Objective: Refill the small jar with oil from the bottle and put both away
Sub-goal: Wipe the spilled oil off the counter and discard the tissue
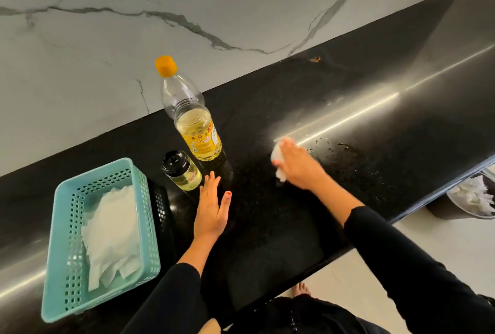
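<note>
Jar [182, 173] beside flat, spread left hand [211, 207]; right hand [300, 166] around crumpled tissue [276, 154] (blurred).

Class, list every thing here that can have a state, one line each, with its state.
oil bottle: upright, orange cap on, partly full.
small jar: upright, black lid on, oil inside.
basket: holds white tissues.
left hand: open, flat on the counter.
right hand: grips a crumpled tissue against the counter.
counter: spotted with droplets beside the right hand.
bin: holds crumpled paper.
</note>
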